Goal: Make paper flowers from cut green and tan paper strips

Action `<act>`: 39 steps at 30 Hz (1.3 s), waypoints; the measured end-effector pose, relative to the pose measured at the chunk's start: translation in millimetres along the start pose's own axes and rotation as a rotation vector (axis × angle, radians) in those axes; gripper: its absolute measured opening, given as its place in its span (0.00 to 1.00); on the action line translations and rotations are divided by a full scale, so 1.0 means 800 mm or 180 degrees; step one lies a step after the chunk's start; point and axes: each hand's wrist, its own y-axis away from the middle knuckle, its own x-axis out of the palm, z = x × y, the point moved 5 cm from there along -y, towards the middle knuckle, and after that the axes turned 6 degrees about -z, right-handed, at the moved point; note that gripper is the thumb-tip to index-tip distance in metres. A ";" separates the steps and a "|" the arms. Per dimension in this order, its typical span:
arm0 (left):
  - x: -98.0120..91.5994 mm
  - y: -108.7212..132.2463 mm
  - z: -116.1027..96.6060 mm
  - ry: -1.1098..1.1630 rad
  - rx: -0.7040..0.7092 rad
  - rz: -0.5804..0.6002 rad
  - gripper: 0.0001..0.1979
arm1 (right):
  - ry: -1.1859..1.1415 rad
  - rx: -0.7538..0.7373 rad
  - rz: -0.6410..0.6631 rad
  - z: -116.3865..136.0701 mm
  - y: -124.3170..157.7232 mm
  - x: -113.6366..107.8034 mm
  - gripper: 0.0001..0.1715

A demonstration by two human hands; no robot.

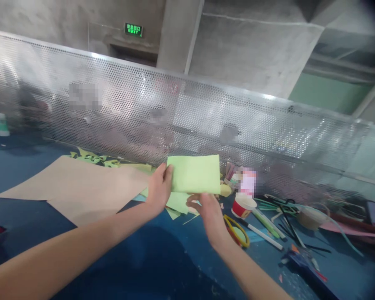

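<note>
A light green sheet of paper [195, 174], seemingly folded into a rectangle, is held up above the blue table. My left hand [160, 188] grips its left edge, thumb on the near face and fingers behind. At the lower edge, my right hand [208, 214] touches the paper with its fingers bent; whether it pinches the edge is hard to see. Loose green paper pieces [178, 203] lie on the table beneath. Just right of my right hand are scissors [237, 233] with yellow handles.
Large tan paper sheets [93, 183] cover the left, with green scraps [95, 158] behind. To the right stand a red-and-white paper cup [243, 206], markers [265, 234], pipe cleaners [295, 227] and a dark blue tool [309, 271]. A perforated metal screen [118, 100] runs along the back.
</note>
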 end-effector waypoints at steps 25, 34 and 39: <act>0.003 -0.003 -0.015 0.0028 0.0094 -0.0291 0.14 | 0.0515 0.0282 -0.0442 0.002 -0.009 -0.023 0.31; -0.016 -0.030 0.028 -0.0244 -0.0076 -0.0509 0.15 | 0.0262 0.0238 -0.0319 0.010 -0.042 -0.056 0.28; 0.008 -0.011 0.023 0.0130 -0.0154 -0.0122 0.16 | 0.0522 0.0450 0.0050 -0.002 -0.013 -0.015 0.24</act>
